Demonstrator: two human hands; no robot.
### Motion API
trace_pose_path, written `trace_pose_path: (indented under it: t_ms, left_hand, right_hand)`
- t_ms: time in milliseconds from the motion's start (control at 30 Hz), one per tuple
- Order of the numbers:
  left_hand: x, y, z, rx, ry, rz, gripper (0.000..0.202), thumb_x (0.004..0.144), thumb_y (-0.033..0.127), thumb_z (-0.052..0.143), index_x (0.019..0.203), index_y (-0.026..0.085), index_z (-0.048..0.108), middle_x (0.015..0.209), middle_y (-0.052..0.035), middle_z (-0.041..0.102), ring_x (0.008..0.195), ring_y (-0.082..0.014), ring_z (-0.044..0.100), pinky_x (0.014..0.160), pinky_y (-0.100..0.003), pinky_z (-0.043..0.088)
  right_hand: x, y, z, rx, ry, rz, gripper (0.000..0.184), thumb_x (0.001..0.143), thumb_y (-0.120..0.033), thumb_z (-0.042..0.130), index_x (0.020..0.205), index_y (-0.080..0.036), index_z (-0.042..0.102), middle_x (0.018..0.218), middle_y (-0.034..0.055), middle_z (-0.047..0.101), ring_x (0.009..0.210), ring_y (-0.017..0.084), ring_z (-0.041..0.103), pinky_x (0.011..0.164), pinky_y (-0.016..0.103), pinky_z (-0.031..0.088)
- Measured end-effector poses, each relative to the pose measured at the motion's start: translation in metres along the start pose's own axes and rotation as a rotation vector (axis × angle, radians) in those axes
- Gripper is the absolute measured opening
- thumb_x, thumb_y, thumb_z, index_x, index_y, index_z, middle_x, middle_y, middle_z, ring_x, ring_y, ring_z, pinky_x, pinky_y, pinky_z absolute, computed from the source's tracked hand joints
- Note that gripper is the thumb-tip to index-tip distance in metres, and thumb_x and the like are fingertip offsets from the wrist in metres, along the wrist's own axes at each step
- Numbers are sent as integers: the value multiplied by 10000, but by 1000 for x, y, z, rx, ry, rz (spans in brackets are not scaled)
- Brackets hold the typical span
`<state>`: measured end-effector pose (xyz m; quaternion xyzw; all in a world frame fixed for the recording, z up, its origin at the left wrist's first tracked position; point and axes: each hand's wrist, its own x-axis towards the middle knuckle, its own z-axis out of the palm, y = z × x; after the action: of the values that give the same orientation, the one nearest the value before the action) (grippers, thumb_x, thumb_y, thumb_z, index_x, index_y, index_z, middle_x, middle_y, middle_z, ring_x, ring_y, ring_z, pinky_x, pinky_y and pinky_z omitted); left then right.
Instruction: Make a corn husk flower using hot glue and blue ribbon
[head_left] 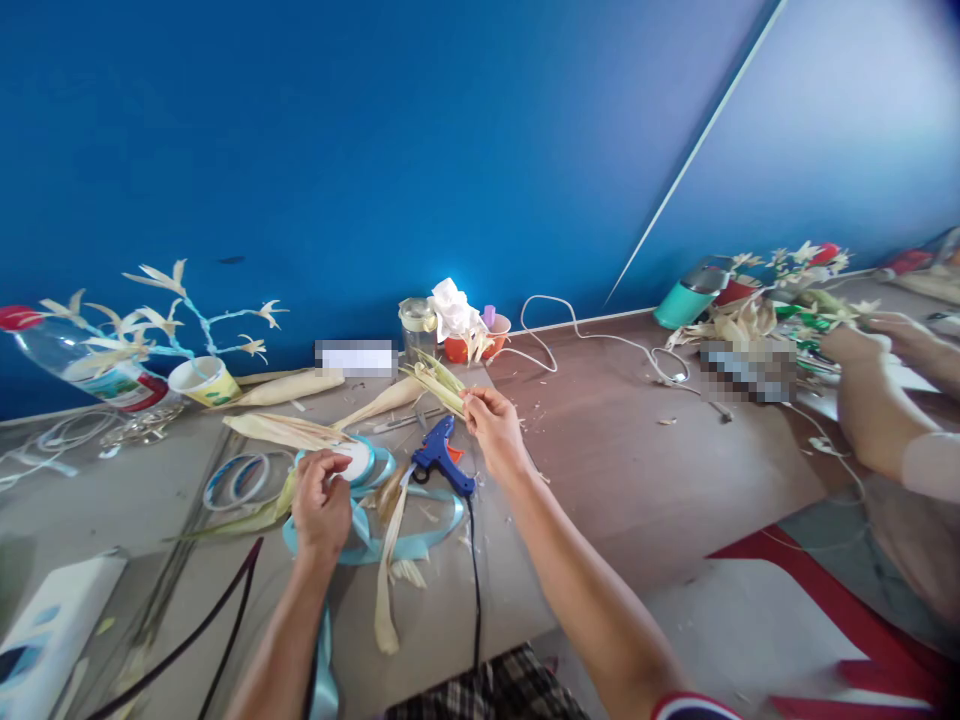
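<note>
My right hand (495,428) is closed in a pinch on a pale green corn husk (442,383), whose split ends point up and left. My left hand (322,500) is curled beside a spool of light blue ribbon (360,460); whatever its fingers may hold is hidden. Under the right hand lies a blue hot glue gun (442,455) with an orange trigger. Loose ribbon loops around a dried husk strip (390,580) in front of it. Another broad husk (281,432) lies behind my left hand, and a greenish one (262,520) lies to its left.
Husk flowers on blue stems stand in a yellow cup (202,378) beside a tilted plastic bottle (97,365). A glass jar (418,325) and orange cups (495,332) stand by the wall. The glue gun's black cord (474,580) runs forward. At right, another person's hands (855,350) work.
</note>
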<state>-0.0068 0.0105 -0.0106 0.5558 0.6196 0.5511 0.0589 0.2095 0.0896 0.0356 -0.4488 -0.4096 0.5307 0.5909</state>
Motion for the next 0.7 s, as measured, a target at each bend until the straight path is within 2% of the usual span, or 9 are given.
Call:
trace_pose_path:
  t_ms: [100, 200, 367, 500, 700]
  left_hand:
    - [0, -1, 1, 13, -1, 4, 118, 720, 153, 492, 777, 187, 590, 876, -51, 555, 894, -202, 549, 795, -355, 456]
    - [-1, -1, 3, 1, -43, 13, 81, 754, 211, 523, 787, 193, 594, 874, -54, 564, 880, -199, 553, 771, -338, 465]
    - [-2, 2, 5, -17, -94, 48, 99, 795, 243, 517, 801, 192, 601, 870, -57, 594, 859, -193, 562, 741, -314, 461]
    - [-2, 3, 6, -25, -104, 62, 117, 812, 271, 518, 793, 188, 597, 853, -60, 602, 847, -194, 564, 734, -314, 461]
    - [-3, -2, 8, -10, -107, 92, 100, 815, 240, 507, 776, 189, 584, 835, -59, 595, 837, -196, 562, 755, -325, 457]
  right_hand:
    - [-8, -7, -19, -350, -73, -87, 164, 750, -301, 500, 724, -167, 591, 499, -51, 458, 444, 83, 376, 451, 203, 277]
    - [-17, -5, -47, -743, -126, -225, 191, 775, -262, 455, 753, -182, 628, 602, -12, 573, 541, 117, 479, 535, 217, 346]
    - [-19, 0, -88, -1195, -102, -225, 235, 786, -197, 431, 842, -201, 660, 755, 31, 676, 694, 159, 596, 624, 227, 378]
    - [-15, 0, -90, -1446, -56, -158, 248, 827, -235, 428, 925, -215, 656, 821, 53, 696, 738, 177, 619, 609, 236, 359]
    - [-2, -3, -89, -1583, -57, -108, 271, 868, -227, 399, 959, -212, 653, 825, 74, 690, 744, 186, 628, 599, 250, 351]
